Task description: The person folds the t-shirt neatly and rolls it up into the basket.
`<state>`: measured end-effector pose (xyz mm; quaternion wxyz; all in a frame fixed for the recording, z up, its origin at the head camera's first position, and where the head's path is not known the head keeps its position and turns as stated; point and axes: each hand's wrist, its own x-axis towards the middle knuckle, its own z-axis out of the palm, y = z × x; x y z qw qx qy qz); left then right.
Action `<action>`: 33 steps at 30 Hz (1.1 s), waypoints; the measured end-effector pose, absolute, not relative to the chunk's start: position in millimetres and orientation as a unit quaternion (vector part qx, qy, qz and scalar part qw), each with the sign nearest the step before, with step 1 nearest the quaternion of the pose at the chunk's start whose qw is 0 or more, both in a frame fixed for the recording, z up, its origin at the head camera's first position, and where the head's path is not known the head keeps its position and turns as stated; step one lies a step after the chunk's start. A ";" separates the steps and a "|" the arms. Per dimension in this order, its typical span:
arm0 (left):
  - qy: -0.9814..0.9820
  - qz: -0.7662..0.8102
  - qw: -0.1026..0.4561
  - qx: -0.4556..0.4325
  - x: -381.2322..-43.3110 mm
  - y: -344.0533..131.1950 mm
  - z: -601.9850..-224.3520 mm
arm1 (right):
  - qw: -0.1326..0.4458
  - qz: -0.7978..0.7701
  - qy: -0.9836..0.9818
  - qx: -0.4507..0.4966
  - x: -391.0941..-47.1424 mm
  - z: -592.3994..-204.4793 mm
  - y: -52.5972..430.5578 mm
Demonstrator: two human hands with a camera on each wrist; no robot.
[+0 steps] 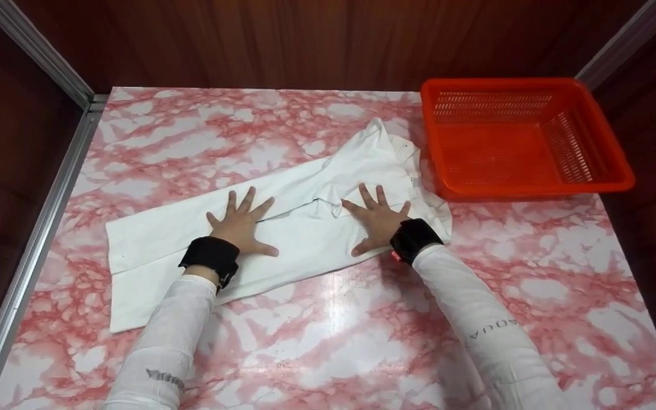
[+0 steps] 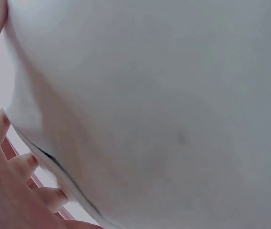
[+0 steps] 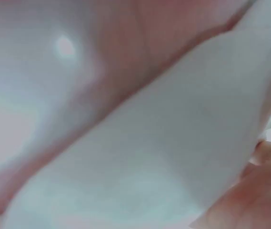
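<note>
A white garment (image 1: 299, 239) lies folded into a long strip, slanting across the table, with its wider, bunched end toward the right. My left hand (image 1: 240, 228) rests flat on its middle, fingers spread. Nearer the bunched end, my right hand (image 1: 380, 223) also lies on the cloth with fingers splayed. Small creases show between the two hands. In the left wrist view, white fabric (image 2: 164, 105) fills most of the picture, with fingers at the lower left. The right wrist view has the garment's edge (image 3: 140, 143) running diagonally beside the blurred tabletop.
A red plastic basket (image 1: 493, 154) with slotted walls stands at the back right, close to the garment's bunched end. The table (image 1: 316, 341) has a pink-and-white marbled top. Dark wood panels (image 1: 248, 45) rise behind it, and a metal rail (image 1: 37, 245) runs along the left.
</note>
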<state>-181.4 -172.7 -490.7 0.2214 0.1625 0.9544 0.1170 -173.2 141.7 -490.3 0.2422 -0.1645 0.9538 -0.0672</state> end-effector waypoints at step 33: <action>0.965 0.110 0.180 0.153 -172.3 -170.7 -489.1 | 0.111 -0.133 0.973 -0.151 -162.9 -491.0 142.7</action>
